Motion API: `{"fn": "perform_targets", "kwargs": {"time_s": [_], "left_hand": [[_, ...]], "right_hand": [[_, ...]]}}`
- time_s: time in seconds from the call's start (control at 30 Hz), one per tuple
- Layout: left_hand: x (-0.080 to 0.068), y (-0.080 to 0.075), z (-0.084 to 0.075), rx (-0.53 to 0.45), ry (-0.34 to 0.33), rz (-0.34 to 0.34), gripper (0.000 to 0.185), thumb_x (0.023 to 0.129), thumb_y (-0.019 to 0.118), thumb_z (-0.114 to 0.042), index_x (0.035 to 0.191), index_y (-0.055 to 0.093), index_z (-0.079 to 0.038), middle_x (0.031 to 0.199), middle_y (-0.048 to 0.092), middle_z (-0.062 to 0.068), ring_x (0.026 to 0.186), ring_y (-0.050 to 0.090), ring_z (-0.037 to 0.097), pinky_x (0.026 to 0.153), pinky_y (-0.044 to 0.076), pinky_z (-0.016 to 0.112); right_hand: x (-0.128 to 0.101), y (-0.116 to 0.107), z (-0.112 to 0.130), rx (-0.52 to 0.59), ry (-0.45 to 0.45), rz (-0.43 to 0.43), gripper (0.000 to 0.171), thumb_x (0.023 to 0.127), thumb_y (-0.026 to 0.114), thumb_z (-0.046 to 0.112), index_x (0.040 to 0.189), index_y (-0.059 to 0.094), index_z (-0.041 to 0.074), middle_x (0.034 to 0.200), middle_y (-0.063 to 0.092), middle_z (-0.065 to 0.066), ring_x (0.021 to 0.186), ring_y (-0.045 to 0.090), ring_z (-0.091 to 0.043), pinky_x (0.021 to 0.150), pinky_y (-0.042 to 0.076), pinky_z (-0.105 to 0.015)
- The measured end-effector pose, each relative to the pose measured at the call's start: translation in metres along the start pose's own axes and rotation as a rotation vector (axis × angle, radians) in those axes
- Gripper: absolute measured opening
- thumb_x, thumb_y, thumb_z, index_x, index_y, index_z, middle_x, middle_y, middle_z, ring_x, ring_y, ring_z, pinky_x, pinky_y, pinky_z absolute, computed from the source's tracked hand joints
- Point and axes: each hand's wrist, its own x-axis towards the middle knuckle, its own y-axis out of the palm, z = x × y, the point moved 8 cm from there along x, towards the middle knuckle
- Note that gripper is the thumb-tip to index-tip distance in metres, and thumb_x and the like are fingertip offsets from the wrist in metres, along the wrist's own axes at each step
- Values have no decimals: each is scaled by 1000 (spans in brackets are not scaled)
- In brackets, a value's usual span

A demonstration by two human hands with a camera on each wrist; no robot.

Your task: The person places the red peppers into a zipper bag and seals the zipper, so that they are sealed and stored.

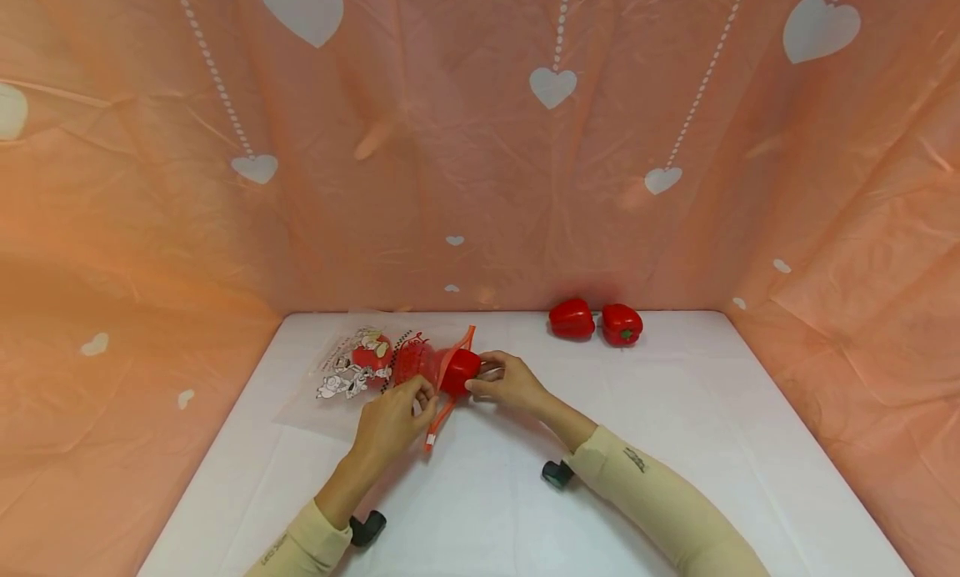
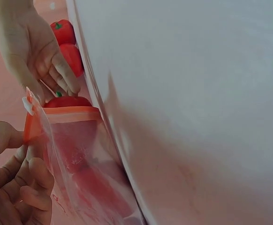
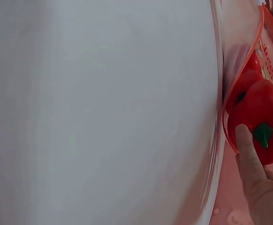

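Note:
A clear printed zip bag with an orange zipper edge lies on the table, its mouth open to the right. Inside it are red bell peppers, one deep in the bag and another nearer the mouth. My left hand pinches the zipper edge on the near side of the mouth. At the opening, my right hand holds a red bell pepper between thumb and fingers, partly within the mouth. In the right wrist view this pepper's green stem faces the hand.
Two more red bell peppers, a left one and a right one, lie at the back of the white table. Orange sheeting with white hearts hangs behind and at the sides. Dark wrist devices sit under both forearms.

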Motion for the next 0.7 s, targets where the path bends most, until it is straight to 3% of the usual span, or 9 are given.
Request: {"fn": "perform_targets", "kwargs": {"time_s": [0.7], "left_hand": [[0, 1, -3, 10, 37, -8, 14, 93, 82, -17, 94, 68, -17, 77, 67, -7, 65, 62, 11, 53, 48, 28]], "right_hand": [[9, 11, 0, 150, 30, -53, 55, 94, 82, 7, 138, 52, -7, 126, 70, -26, 109, 74, -32, 89, 63, -39]]}}
